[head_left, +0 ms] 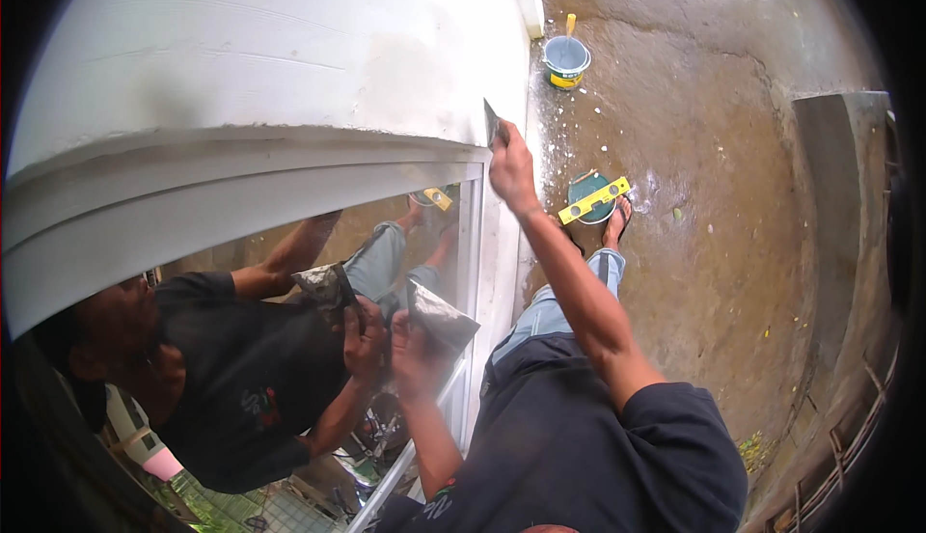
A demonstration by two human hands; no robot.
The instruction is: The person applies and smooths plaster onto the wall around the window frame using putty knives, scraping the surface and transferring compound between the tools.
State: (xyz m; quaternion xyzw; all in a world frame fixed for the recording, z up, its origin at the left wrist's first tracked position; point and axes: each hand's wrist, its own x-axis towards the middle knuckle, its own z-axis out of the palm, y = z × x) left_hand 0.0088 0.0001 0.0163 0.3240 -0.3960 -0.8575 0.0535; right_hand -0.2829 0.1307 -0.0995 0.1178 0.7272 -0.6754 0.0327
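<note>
My right hand [513, 168] is raised to the white wall, its fingers wrapped round a putty knife [491, 122]. The dark triangular blade of that knife is against or very near the wall [439, 89], by the upper corner of the window frame [471, 168]. Lower down, my left hand [415, 357] grips a second, broad putty knife [439, 316], with white filler on its blade. This knife is close to the dark window glass [289, 369], which mirrors my arms, the knife and my shirt.
A pail [566, 60] with a yellow-handled tool in it stands on the wet brown floor [714, 195] by the wall. Nearer my feet, a yellow spirit level [593, 201] lies across a dark green bucket lid [585, 189]. White splatters dot the floor. A low concrete ledge [839, 205] runs along the right.
</note>
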